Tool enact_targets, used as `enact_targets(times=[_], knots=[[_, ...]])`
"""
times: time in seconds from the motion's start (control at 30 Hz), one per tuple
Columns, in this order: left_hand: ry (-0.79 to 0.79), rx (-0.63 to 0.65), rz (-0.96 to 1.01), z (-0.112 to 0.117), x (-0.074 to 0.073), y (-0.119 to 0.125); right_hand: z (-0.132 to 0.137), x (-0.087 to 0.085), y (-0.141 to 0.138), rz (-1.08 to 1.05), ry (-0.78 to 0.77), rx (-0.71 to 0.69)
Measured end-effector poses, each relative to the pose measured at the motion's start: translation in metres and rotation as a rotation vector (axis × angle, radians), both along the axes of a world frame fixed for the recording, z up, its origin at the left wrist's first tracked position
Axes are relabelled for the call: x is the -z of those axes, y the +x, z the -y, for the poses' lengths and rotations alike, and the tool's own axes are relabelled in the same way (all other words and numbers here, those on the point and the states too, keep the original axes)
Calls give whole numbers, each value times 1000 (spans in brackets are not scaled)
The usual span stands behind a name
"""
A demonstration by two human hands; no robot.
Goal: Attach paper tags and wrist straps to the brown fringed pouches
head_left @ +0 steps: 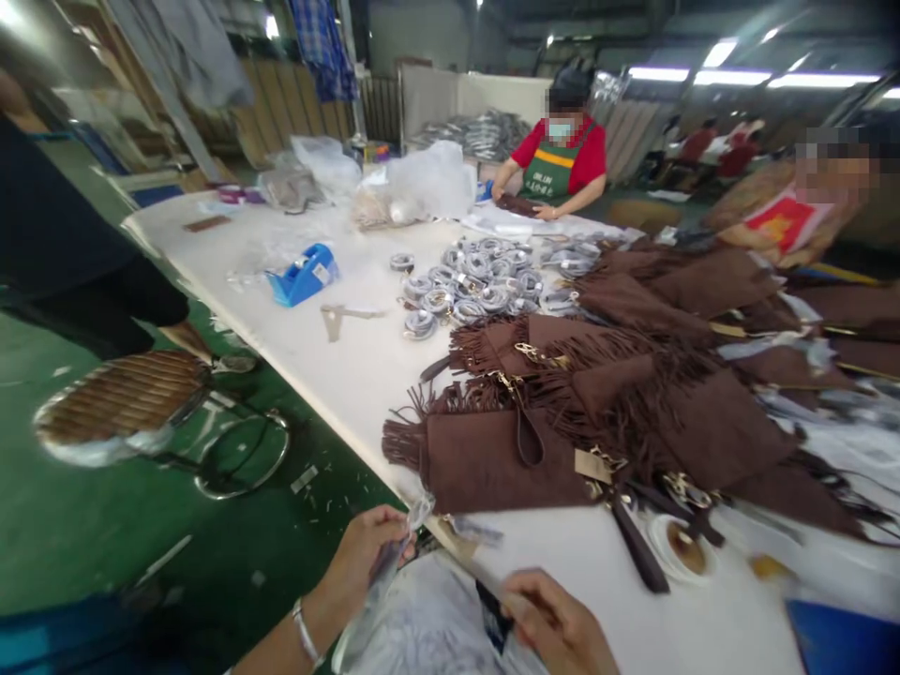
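The clear plastic sleeve hangs just off the near edge of the white table, its long axis running steeply from upper right, near the table's lip, down to lower left toward my lap. My left hand is curled around its upper part, fingers closed on the film. My right hand sits low at the table edge, fingers pinched narrow on a small dark tag; the blur makes it hard to say whether that tag is joined to the sleeve. Under both hands lies a heap of crumpled plastic bags. Just beyond, a brown fringed bag lies flat with more piled behind it. Farther up are coiled grey straps and a blue tape dispenser. A person in a red shirt works at the far end.
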State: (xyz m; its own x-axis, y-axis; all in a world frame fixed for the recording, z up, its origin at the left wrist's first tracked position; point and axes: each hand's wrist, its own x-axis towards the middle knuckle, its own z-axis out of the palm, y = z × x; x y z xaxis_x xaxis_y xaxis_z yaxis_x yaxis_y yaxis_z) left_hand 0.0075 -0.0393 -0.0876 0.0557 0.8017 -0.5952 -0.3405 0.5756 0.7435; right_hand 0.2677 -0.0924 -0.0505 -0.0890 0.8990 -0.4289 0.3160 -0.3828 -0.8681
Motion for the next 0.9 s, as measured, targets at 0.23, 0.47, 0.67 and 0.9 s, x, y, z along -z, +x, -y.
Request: enact_targets(times=[0.23,0.47,0.67,0.9], knots=[[53,-27,15,3,5,-4,-74,6,-117,-88,207,-271],[48,-31,71,1,4,-4,-77,14,-119,166,278,-328],[7,-12,81,4,4,-8,-80,10,-123,305,248,-355],[38,-16,-75,3,-6,-4,-84,12,-119,373,258,-382]])
